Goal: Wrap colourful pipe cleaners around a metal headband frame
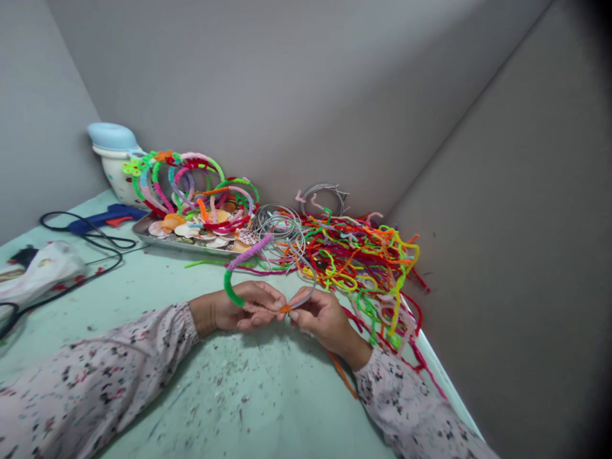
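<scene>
At the left, a blue glue gun lies near the silver tray. In the middle of the frame is the fuzzy hoop. The left hand pinches its pink part, fingers together. The right hand squeezes thumb and finger by the orange bit. I'd hold the pink end still, pull the orange snug and leave no gaps. An orange strand pokes out below; I can't tell if it's joined. Right of that sits a fuzzy pile.
</scene>
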